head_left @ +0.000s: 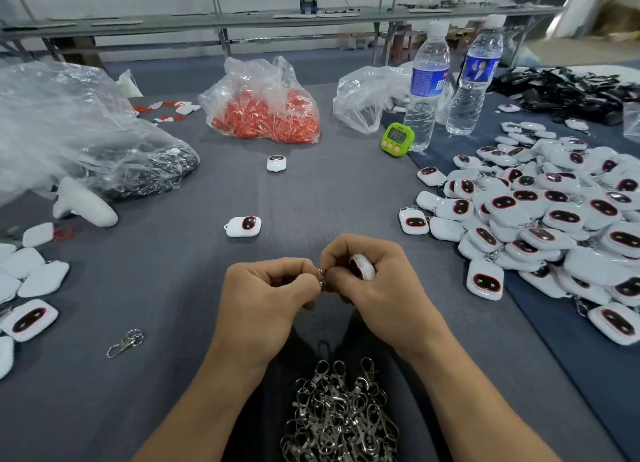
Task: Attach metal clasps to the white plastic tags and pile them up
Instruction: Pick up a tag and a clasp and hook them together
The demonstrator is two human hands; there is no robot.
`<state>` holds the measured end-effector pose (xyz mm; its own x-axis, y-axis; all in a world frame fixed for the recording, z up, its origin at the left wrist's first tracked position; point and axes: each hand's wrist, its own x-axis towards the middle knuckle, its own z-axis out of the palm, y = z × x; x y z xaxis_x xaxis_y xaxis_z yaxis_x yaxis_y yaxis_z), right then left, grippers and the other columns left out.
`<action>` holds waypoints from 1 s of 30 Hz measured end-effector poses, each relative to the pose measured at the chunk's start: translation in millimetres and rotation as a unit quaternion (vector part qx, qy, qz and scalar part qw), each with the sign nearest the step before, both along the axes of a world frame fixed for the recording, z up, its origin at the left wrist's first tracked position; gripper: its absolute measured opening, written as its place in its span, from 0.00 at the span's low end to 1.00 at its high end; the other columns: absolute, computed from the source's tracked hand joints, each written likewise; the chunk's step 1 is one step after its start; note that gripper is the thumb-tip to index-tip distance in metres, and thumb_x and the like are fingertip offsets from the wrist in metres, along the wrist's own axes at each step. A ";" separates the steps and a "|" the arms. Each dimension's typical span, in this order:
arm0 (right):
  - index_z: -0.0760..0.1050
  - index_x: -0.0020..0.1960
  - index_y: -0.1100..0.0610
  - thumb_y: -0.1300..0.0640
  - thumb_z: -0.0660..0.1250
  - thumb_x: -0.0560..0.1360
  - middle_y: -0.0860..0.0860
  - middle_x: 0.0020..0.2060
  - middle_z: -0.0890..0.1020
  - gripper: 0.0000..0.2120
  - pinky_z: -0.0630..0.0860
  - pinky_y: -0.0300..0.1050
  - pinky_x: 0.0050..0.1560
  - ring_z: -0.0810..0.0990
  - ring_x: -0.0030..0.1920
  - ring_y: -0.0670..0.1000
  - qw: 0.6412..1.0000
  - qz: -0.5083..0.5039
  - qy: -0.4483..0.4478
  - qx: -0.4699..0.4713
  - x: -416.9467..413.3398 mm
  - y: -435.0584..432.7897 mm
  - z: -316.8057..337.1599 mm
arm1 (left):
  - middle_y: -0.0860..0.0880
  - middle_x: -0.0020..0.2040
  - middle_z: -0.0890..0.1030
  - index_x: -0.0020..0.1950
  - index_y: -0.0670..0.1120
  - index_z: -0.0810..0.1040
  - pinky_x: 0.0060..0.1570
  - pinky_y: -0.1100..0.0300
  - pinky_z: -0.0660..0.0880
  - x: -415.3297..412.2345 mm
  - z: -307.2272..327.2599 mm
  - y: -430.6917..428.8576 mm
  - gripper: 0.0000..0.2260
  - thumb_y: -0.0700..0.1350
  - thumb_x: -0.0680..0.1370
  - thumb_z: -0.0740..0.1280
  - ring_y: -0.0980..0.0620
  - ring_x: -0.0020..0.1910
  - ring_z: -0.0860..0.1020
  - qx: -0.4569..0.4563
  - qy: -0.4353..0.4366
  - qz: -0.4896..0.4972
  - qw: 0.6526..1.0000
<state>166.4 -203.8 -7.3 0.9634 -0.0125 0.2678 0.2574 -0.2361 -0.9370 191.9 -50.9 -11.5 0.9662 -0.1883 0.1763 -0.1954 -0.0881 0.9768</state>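
The right hand (377, 288) is curled round a white tag (362, 265), whose dark face shows between thumb and fingers. The left hand (266, 295) pinches a metal clasp (320, 276) by its ring. The fingertips of both meet just beyond the heap of loose clasps (341, 416), above the grey table (346, 191).

Judging by the layout, the work is well along but not over. Right of the heap and farther out, a large pile of tags (554, 226) spreads wide, several with chains or clasps showing at their edges. Left of the heap lies a smaller group of tags (31, 281), probably yet to be fitted. One stray clasp (124, 343) lies between that group and the heap, and two single tags (243, 226) (276, 163) lie beyond it.

The fingers hide whether the ring has entered the tag's loop, and most of the clasp is covered. The frame edges cut off the heap, the pile and the left group, so no count is possible.
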 end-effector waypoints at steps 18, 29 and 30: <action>0.74 0.38 0.55 0.70 0.67 0.68 0.54 0.39 0.78 0.11 0.75 0.46 0.42 0.76 0.36 0.50 0.931 -0.125 0.180 0.292 7.0 -3.4 0.0 | 0.57 0.33 0.77 0.36 0.52 0.81 0.33 0.63 0.65 -4.2 -10.9 5.6 0.05 0.49 0.70 0.74 0.55 0.32 0.74 0.428 -0.205 0.094 0.875; 0.81 0.43 0.49 0.64 0.76 0.72 0.43 0.34 0.83 0.10 0.74 0.39 0.39 0.76 0.35 0.42 0.981 -0.165 0.098 -0.007 5.8 -4.7 -15.0 | 0.54 0.35 0.78 0.39 0.50 0.83 0.40 0.60 0.69 2.5 -12.6 7.8 0.03 0.45 0.72 0.74 0.55 0.36 0.75 0.371 -0.180 0.016 0.911; 0.81 0.43 0.48 0.62 0.76 0.72 0.42 0.35 0.83 0.10 0.74 0.36 0.38 0.76 0.34 0.41 0.979 -0.174 0.099 -0.032 6.1 -3.7 -16.4 | 0.54 0.35 0.78 0.39 0.51 0.83 0.40 0.59 0.70 2.6 -12.9 8.0 0.03 0.46 0.73 0.74 0.55 0.36 0.76 0.371 -0.181 0.012 0.911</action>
<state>172.5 -207.6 -23.7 0.9366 -0.3391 0.0882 -0.0337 -0.3379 -0.9406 194.6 -42.8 -24.4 0.8752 -0.3658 0.3164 -0.4825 -0.7065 0.5177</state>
